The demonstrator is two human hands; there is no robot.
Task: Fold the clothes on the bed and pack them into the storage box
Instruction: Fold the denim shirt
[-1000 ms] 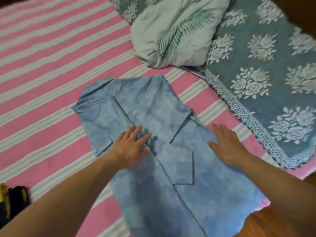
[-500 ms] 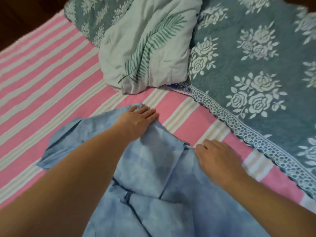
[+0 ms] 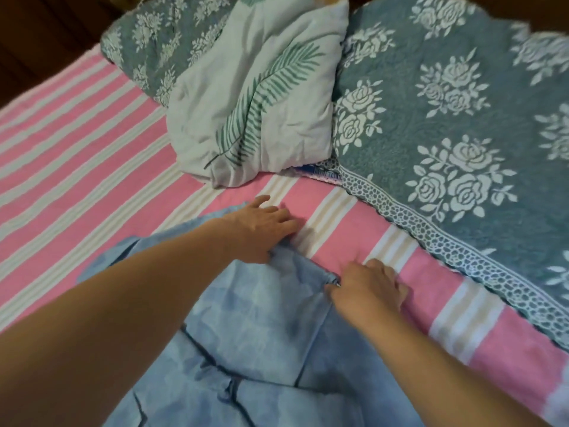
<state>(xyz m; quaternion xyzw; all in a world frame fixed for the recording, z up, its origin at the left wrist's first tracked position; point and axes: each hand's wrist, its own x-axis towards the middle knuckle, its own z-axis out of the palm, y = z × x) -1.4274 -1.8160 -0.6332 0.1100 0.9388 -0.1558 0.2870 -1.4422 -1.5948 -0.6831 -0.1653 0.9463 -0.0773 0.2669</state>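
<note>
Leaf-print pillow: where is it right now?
In the head view, the leaf-print pillow lies top centre on the pink striped sheet, wedged against the grey floral blanket to its right, beyond both hands and apart from the blue shirt.

A pink-and-white striped sheet (image 3: 92, 167) covered the mattress. At the far side lay a rumpled white pillow w/ green fern print (image 3: 258, 97), resting partly on a grey-green quilt w/ white rose pattern (image 3: 446, 118). The quilt's white lace edging (image 3: 431, 238) ran diagonally across the stripes at right. Dark wood (image 3: 37, 32) showed top left.
</note>
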